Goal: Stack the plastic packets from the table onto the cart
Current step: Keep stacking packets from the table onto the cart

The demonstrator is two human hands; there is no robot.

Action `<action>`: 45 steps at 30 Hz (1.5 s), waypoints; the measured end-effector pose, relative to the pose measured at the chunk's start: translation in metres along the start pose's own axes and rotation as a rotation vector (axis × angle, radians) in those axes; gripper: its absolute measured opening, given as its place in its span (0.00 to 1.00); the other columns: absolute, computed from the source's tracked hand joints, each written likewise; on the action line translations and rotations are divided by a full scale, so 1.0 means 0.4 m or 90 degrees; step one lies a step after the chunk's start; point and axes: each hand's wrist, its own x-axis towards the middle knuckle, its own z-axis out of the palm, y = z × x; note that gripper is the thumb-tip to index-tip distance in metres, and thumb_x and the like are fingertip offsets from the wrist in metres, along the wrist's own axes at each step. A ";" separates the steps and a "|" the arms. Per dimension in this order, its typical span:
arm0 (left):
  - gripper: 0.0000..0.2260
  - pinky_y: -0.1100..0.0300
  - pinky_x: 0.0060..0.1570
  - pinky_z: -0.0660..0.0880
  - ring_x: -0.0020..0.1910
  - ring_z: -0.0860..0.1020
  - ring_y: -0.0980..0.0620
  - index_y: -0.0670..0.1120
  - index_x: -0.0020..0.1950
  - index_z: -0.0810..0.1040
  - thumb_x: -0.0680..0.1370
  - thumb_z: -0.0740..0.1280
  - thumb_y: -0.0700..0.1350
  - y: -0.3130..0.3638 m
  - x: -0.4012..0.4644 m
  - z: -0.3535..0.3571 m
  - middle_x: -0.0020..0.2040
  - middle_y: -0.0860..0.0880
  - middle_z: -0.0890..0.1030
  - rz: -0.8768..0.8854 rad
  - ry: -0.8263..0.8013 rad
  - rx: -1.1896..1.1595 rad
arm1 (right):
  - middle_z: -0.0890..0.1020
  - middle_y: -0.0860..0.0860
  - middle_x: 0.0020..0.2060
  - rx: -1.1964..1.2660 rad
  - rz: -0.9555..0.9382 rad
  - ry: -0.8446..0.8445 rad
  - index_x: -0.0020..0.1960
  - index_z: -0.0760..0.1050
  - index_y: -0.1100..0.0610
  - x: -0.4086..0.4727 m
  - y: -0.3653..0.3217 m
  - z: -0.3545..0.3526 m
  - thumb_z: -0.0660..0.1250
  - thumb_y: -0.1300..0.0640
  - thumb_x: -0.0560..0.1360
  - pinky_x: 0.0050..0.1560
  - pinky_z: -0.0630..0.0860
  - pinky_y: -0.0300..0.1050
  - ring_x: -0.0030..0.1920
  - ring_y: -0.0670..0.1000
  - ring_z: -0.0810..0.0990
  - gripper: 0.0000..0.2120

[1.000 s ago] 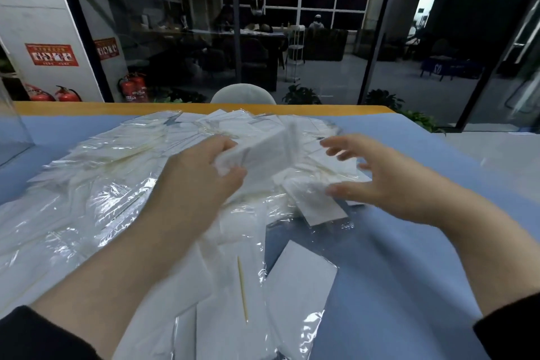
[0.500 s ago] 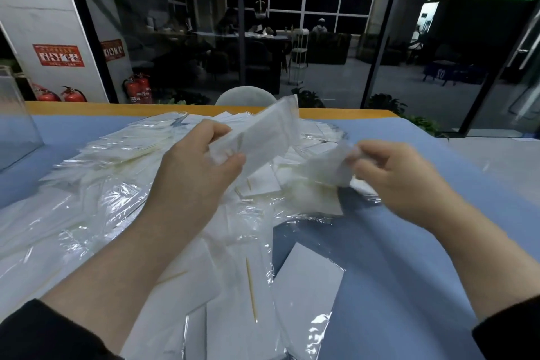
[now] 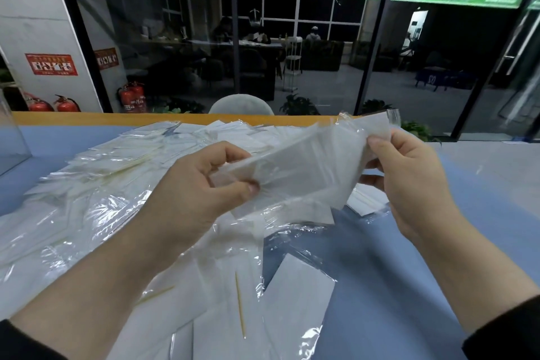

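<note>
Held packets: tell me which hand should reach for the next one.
Right, probably. The left hand grips the bundle of packets at its thick end, thumb on top; the right hand only pinches the far corner, with loose packets lying just beneath it.

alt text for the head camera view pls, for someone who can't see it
Both hands hold a small bunch of plastic packets above a blue table: the left hand pinches one end, the right hand the other. Many more packets lie heaped on the table. Beyond it is a dark glass wall.
</note>
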 end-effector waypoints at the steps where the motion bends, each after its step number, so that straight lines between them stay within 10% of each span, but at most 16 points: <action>1: 0.13 0.51 0.49 0.71 0.43 0.79 0.48 0.50 0.49 0.83 0.65 0.76 0.47 0.002 -0.001 0.000 0.46 0.41 0.84 0.001 -0.002 -0.003 | 0.83 0.50 0.37 -0.001 -0.006 0.019 0.45 0.80 0.57 0.002 -0.001 -0.002 0.59 0.61 0.83 0.41 0.83 0.49 0.39 0.50 0.81 0.13; 10: 0.09 0.50 0.67 0.70 0.68 0.74 0.64 0.53 0.45 0.84 0.69 0.80 0.45 -0.016 -0.001 0.033 0.69 0.74 0.71 -0.033 0.040 0.047 | 0.83 0.57 0.49 0.241 0.156 -0.218 0.59 0.80 0.60 -0.034 0.008 0.047 0.59 0.63 0.83 0.43 0.82 0.48 0.43 0.53 0.81 0.11; 16: 0.13 0.37 0.47 0.80 0.39 0.81 0.46 0.52 0.49 0.83 0.67 0.77 0.48 -0.020 -0.005 0.033 0.45 0.42 0.84 -0.093 0.040 0.029 | 0.84 0.60 0.56 0.205 0.195 -0.339 0.57 0.83 0.58 -0.050 0.011 0.050 0.56 0.64 0.83 0.52 0.83 0.53 0.52 0.56 0.83 0.16; 20: 0.18 0.61 0.35 0.76 0.33 0.75 0.61 0.63 0.53 0.76 0.72 0.79 0.46 -0.019 -0.006 0.020 0.46 0.55 0.79 -0.042 0.076 0.149 | 0.82 0.56 0.56 0.089 0.047 -0.314 0.65 0.77 0.47 -0.027 0.013 0.025 0.73 0.41 0.73 0.59 0.78 0.55 0.57 0.58 0.82 0.22; 24: 0.33 0.62 0.47 0.70 0.48 0.72 0.58 0.77 0.66 0.62 0.74 0.76 0.51 -0.009 -0.006 0.025 0.51 0.59 0.75 -0.038 0.008 0.303 | 0.79 0.34 0.55 -0.207 -0.060 -0.427 0.68 0.67 0.32 -0.043 0.027 0.032 0.75 0.42 0.70 0.57 0.76 0.39 0.57 0.42 0.79 0.30; 29: 0.19 0.62 0.55 0.66 0.57 0.69 0.60 0.68 0.59 0.70 0.73 0.75 0.56 -0.040 0.001 0.030 0.55 0.63 0.70 0.009 -0.043 0.388 | 0.77 0.36 0.53 -0.305 -0.077 -0.431 0.59 0.70 0.37 -0.057 0.045 0.052 0.76 0.48 0.73 0.54 0.78 0.43 0.51 0.44 0.78 0.20; 35: 0.16 0.76 0.48 0.67 0.55 0.72 0.69 0.67 0.56 0.75 0.72 0.76 0.57 -0.053 -0.004 0.029 0.54 0.65 0.74 0.031 -0.016 0.325 | 0.63 0.23 0.58 -0.387 -0.149 -0.414 0.69 0.54 0.22 -0.058 0.026 0.056 0.78 0.51 0.71 0.55 0.71 0.27 0.60 0.33 0.70 0.43; 45: 0.19 0.73 0.41 0.70 0.47 0.74 0.66 0.69 0.57 0.74 0.73 0.77 0.52 -0.047 -0.008 0.038 0.52 0.64 0.75 -0.009 -0.048 0.309 | 0.70 0.32 0.57 -0.597 -0.181 -0.446 0.63 0.71 0.36 -0.063 0.009 0.046 0.72 0.41 0.74 0.49 0.65 0.24 0.55 0.35 0.69 0.19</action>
